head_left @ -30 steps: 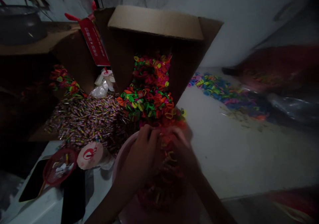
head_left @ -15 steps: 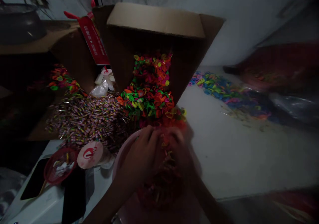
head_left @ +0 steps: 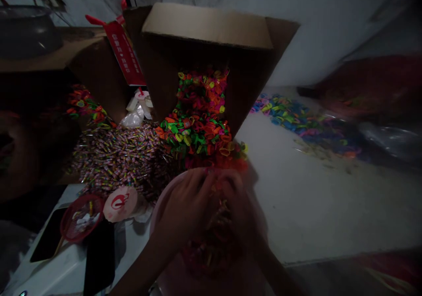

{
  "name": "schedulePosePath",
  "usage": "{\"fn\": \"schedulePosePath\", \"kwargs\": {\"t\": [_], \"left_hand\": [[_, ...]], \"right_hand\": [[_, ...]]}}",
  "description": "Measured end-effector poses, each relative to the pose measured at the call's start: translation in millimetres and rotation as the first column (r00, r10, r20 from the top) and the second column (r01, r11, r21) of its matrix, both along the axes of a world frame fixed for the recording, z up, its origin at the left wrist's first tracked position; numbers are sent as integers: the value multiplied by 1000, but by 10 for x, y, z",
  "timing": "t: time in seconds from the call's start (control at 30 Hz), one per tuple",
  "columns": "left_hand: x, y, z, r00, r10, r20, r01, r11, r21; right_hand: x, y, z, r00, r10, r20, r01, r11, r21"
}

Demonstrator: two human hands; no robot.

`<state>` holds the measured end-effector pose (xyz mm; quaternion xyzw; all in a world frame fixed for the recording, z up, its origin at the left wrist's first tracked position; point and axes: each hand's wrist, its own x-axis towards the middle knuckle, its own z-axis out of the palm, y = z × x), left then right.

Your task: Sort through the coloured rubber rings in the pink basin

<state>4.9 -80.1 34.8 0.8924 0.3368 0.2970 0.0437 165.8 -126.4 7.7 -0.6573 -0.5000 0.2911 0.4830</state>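
A pink basin [head_left: 165, 190] stands at the front centre with small colourful pieces in it. My left hand [head_left: 186, 199] is inside its left rim, fingers bent toward the far edge; what they hold, if anything, is hidden. Opposite it, my right hand [head_left: 239, 203] is dim and blurred, its fingers curled near orange and yellow pieces between the two hands. Just beyond the basin, bright plastic pieces [head_left: 194, 133] spill out of an open cardboard box [head_left: 207, 28].
A heap of small wrapped sticks [head_left: 121, 155] lies left of the box. Nearer are a lidded cup [head_left: 120, 203], a red basket [head_left: 81, 219] and dark phones. More pieces [head_left: 286, 116] spread across the white table [head_left: 316, 217]. Another person's arm [head_left: 20, 155] shows at far left.
My left hand has shifted slightly down and left within the basin. My right hand stays near its place. The other person's arm has come into view at the far left.
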Motion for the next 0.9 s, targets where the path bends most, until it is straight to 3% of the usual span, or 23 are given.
{"fn": "schedulePosePath", "kwargs": {"t": [0.17, 0.4, 0.6, 0.7, 0.9], "left_hand": [[-4, 0, -76, 996, -1, 92, 3, 1000, -15], [-26, 15, -113, 989, -48, 141, 60, 995, -81], [-24, 18, -92, 991, -79, 112, 82, 996, -31], [3, 28, -116, 993, -98, 73, 102, 993, -53], [142, -21, -222, 1000, -14, 24, 18, 984, -178]], "right_hand": [[-75, -48, 184, 997, 1, 78, 3, 999, -52], [-128, -75, 201, 987, -56, 152, 65, 997, -53], [-131, -83, 254, 980, -31, 197, 40, 998, -39], [-150, -83, 245, 983, -34, 181, 44, 998, -51], [-170, -85, 116, 995, -70, 71, 69, 997, 15]]}}
